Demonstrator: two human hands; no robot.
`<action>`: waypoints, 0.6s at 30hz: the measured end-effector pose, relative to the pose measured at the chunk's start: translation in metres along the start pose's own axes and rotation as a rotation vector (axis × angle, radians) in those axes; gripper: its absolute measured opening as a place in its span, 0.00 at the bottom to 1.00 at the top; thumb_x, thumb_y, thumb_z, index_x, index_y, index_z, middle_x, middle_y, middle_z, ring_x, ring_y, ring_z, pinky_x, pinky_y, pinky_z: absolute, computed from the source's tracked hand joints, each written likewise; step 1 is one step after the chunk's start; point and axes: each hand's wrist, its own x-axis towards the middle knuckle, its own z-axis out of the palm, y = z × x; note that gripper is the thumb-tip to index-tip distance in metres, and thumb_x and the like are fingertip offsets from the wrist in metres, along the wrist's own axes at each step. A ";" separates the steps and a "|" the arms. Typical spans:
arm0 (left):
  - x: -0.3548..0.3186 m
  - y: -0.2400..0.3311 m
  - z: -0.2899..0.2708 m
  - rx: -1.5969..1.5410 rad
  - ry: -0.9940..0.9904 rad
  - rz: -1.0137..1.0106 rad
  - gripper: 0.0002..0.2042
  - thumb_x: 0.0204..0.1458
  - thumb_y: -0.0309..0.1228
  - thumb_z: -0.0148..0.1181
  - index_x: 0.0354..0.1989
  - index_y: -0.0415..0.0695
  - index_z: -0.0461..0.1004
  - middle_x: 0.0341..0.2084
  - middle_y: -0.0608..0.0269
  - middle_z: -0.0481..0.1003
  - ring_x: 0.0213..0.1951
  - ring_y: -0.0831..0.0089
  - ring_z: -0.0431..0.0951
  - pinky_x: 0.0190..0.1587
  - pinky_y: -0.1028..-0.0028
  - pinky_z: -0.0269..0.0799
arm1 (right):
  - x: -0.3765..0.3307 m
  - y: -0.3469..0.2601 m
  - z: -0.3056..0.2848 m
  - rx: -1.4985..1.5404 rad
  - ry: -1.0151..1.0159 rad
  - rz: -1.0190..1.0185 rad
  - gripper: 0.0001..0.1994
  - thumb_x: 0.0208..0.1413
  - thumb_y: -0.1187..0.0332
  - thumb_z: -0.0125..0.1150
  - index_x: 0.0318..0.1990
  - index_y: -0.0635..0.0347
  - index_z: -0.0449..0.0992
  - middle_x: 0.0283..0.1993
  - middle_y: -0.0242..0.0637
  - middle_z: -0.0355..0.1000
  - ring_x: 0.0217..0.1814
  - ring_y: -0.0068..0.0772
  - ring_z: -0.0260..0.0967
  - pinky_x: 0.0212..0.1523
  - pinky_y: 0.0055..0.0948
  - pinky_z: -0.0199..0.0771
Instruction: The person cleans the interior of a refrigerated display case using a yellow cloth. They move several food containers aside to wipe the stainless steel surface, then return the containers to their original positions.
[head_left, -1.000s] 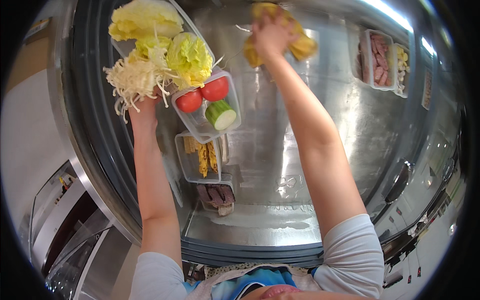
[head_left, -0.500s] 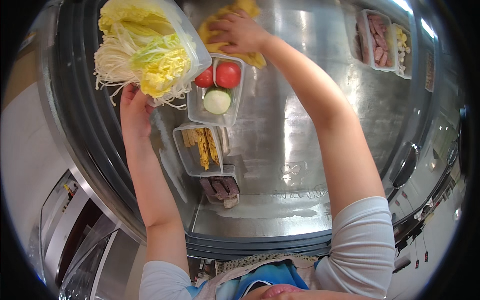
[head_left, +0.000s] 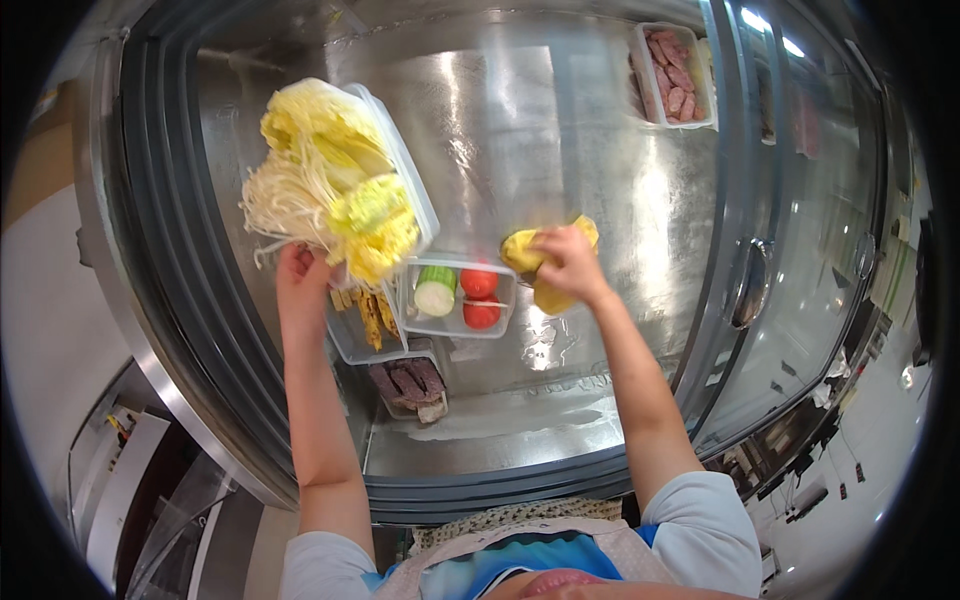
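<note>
My left hand [head_left: 303,268] is closed at the near edge of a clear plastic tub [head_left: 405,170] heaped with yellow napa cabbage [head_left: 375,222] and white enoki mushrooms [head_left: 295,195]; strands hide part of its fingers. A bunched yellow cloth [head_left: 552,296] is gripped in my right hand [head_left: 572,262], low over the metal floor of the case. Between the hands, a clear container [head_left: 440,326] holds a cut green squash [head_left: 435,291] and two tomatoes [head_left: 479,284]. It touches or overlaps the corner of a container of yellow-brown strips [head_left: 373,320].
Nearest me is a small container of dark purplish slices [head_left: 410,382]. At the far right stands a tub of pink sausage pieces [head_left: 676,75]. A sliding glass door with a handle [head_left: 751,284] bounds the right, and dark ridged rails [head_left: 225,270] run along the left.
My right hand has drawn the cloth nearer to me. The squash and tomato container has turned and sits closer to the strips. The tub of cabbage has shifted nearer; the whole view has moved too.
</note>
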 end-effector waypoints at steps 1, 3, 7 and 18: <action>-0.012 -0.011 -0.002 0.019 0.012 0.005 0.11 0.52 0.24 0.53 0.44 0.40 0.69 0.33 0.67 0.74 0.32 0.82 0.72 0.31 0.81 0.67 | 0.016 0.010 -0.011 0.161 0.091 0.020 0.17 0.40 0.73 0.57 0.42 0.57 0.76 0.47 0.37 0.70 0.51 0.42 0.65 0.53 0.35 0.63; -0.039 -0.032 -0.004 0.061 0.053 0.029 0.11 0.51 0.23 0.54 0.43 0.39 0.70 0.32 0.68 0.73 0.31 0.83 0.71 0.30 0.82 0.66 | 0.070 0.027 -0.031 0.466 0.475 0.087 0.15 0.44 0.74 0.55 0.43 0.64 0.75 0.46 0.41 0.70 0.52 0.39 0.66 0.54 0.32 0.63; -0.092 -0.054 -0.012 0.167 0.075 -0.239 0.12 0.48 0.21 0.55 0.42 0.37 0.69 0.34 0.66 0.73 0.34 0.83 0.71 0.33 0.81 0.67 | 0.213 0.052 -0.065 -0.234 0.759 0.284 0.27 0.52 0.49 0.53 0.54 0.56 0.69 0.60 0.44 0.62 0.60 0.48 0.57 0.60 0.45 0.52; -0.161 -0.073 -0.022 -0.002 0.216 -0.317 0.11 0.46 0.19 0.56 0.40 0.39 0.71 0.32 0.68 0.72 0.32 0.83 0.70 0.33 0.80 0.66 | 0.371 -0.164 0.160 -0.486 0.159 -0.318 0.30 0.51 0.54 0.47 0.61 0.56 0.57 0.64 0.51 0.52 0.66 0.56 0.44 0.60 0.63 0.40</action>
